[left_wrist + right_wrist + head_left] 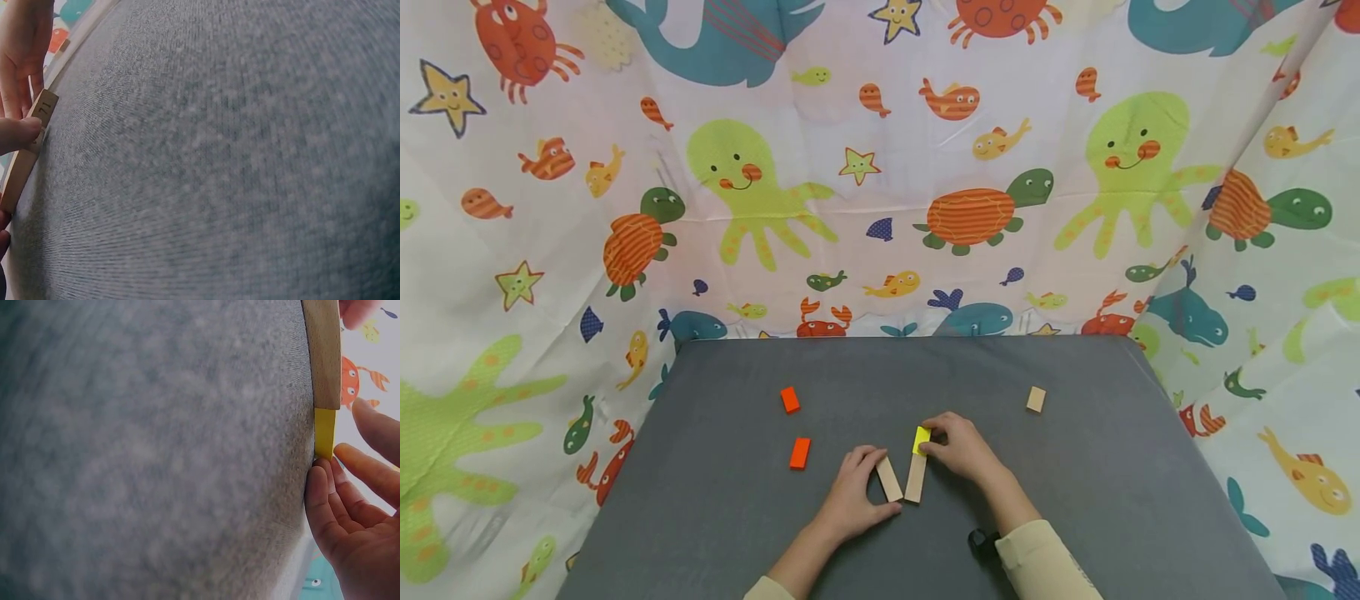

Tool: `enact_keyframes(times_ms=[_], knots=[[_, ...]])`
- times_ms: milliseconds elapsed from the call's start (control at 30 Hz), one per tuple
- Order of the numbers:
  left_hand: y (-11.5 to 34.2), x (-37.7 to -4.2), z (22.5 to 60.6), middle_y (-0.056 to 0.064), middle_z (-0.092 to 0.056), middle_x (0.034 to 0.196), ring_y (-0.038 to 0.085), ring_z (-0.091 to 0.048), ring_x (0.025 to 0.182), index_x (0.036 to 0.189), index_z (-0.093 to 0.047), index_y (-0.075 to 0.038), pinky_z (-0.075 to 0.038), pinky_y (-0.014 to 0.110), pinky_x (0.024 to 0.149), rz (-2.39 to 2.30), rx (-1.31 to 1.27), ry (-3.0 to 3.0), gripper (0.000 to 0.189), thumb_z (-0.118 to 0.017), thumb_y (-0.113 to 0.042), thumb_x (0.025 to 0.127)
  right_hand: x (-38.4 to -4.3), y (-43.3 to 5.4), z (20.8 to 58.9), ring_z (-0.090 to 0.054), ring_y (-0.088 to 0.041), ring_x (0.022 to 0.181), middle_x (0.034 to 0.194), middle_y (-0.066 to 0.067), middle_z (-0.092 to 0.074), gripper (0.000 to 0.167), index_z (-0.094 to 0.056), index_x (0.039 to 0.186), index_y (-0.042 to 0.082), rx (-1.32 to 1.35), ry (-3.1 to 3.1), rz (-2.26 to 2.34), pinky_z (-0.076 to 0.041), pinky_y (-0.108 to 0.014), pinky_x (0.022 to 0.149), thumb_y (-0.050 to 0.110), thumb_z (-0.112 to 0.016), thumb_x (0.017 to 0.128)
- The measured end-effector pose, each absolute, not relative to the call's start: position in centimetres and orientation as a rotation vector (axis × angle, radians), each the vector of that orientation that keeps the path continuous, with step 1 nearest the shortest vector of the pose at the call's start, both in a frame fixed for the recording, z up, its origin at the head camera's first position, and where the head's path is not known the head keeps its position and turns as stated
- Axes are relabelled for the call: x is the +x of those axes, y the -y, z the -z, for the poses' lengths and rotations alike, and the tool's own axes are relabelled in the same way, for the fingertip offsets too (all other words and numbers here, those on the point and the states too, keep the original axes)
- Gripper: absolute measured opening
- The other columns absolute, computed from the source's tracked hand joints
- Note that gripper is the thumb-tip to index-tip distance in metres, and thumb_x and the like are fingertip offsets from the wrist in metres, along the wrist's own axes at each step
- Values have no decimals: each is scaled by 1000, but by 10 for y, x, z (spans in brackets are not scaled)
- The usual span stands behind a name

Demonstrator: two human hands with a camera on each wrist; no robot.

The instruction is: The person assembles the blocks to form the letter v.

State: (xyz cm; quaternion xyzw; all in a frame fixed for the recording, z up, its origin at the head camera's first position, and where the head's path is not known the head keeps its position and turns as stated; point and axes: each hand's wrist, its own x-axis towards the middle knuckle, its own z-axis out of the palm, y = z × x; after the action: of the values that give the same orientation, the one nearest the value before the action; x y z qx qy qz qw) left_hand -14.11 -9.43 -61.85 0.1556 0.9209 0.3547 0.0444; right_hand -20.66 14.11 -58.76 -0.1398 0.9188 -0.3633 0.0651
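A wooden block [45,105] is marked "71".

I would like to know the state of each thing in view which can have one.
Left plank: slanted, held by left hand
Right plank: end to end with yellow block
Yellow block: touched by right hand
Far orange block: apart, untouched
Near orange block: apart, untouched
Small wooden block: apart, untouched
Patterned cloth: hanging, creased
Grey cloth: spread out
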Motion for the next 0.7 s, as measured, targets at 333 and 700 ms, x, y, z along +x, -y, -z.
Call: enact_keyframes(times_ms=[333,700], knots=[[94,-141,618,1,-49,139,23,-46,128,144,-54,-14,-47,48,104,-1080,445,-2806,82,-88,-42,75,-207,-148,588,-67,-22,101,115,-8,-67,36,-73,119,9,-378,-2786,1130,-56,-39,84,19,-81,86],[94,-144,619,2,-50,138,24,-46,127,141,-55,-15,-47,49,104,-1081,421,-2795,80,-89,-41,73,-211,-169,588,-66,-23,100,115,-8,-67,43,-70,124,6,-331,-2833,1159,-57,-40,84,22,-82,85]])
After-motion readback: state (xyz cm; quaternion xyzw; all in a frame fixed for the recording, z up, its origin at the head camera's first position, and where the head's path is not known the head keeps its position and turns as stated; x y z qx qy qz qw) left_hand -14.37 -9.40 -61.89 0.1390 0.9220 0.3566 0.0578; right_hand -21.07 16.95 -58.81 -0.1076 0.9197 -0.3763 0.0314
